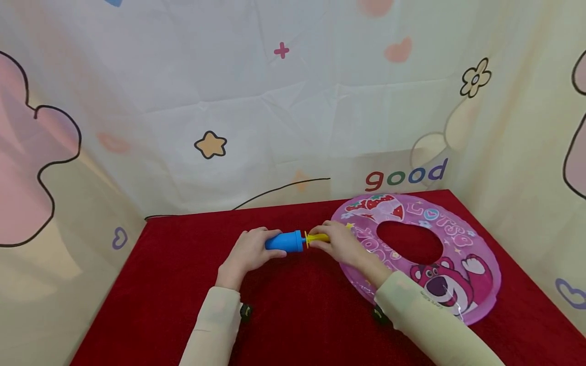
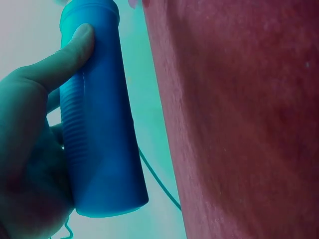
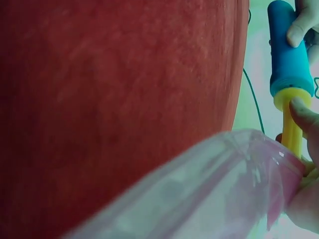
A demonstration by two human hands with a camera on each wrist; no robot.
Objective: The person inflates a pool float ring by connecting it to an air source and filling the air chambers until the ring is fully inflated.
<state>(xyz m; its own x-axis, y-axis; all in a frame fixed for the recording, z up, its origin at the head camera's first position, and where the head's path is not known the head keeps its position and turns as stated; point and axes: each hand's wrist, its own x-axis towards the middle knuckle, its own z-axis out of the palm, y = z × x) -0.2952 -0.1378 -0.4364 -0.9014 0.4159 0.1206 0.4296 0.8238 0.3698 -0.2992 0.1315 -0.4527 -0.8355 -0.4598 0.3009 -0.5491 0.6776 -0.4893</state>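
Note:
Low over the red cloth, both hands hold a small hand air pump lying sideways. My left hand grips its blue barrel, the thumb along the side in the left wrist view. The pump's yellow end piece is pinched between the thumb and fingers of my right hand. A short blue piece joins the yellow part to the barrel in the head view. A pink printed swim ring lies on the right, overlapped by my right hand and forearm; its glossy edge fills the lower right wrist view.
Red cloth covers the table. Behind it and along both sides hangs a pale printed curtain, with stars, hearts and the word "good". Dark straps show at the wrists.

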